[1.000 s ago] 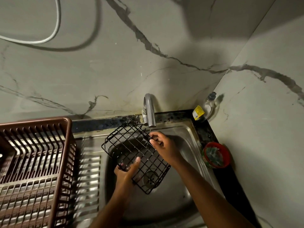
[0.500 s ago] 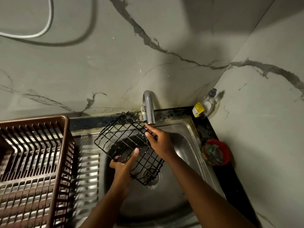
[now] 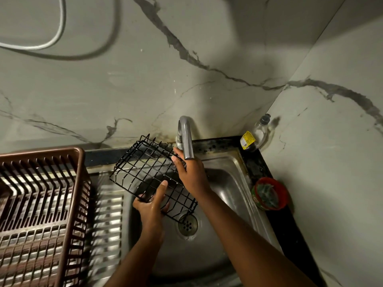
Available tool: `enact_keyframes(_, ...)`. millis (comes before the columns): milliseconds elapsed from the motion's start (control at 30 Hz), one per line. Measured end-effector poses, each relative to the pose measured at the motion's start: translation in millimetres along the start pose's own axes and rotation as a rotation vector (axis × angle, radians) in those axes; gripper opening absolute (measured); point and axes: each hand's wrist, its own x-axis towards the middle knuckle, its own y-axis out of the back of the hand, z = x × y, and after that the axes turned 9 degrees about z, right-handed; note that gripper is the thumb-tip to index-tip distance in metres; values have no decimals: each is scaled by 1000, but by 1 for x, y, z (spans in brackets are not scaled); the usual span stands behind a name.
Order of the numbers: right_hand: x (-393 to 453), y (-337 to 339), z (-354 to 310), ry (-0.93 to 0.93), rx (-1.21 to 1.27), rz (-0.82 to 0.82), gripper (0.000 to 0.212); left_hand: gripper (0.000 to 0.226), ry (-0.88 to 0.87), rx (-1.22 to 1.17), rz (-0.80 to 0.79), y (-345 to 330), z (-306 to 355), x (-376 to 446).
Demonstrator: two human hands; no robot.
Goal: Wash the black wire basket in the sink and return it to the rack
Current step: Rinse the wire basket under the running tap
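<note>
Item: black wire basket [image 3: 149, 172], tilted over the sink [image 3: 228, 183], just left of the tap [image 3: 185, 139].

I see my left hand [image 3: 152, 206] gripping its near edge, right hand [image 3: 190, 175] curled on the far edge; I judge wet wires could slip, dropping it towards the drain [image 3: 187, 224], or it could knock the tap en route to the rack [image 3: 41, 204].

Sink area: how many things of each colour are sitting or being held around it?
Black: 1, wire basket
Brown: 1, dish rack
Red: 1, bowl
Clear: 1, soap bottle
Silver: 1, tap
Total: 5
</note>
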Motion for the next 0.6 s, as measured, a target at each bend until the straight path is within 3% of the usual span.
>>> enact_keyframes(233,8,-6,9,-54,14,-54,49,101,27,-124,-158,20,5,16)
enact_keyframes(400,-8,-20,13,-25,41,-75,55,49,30,-155,23,14,10,21)
enact_keyframes(600,-9,-15,1,181,-242,3,44,48,80,-209,63,14,17,26)
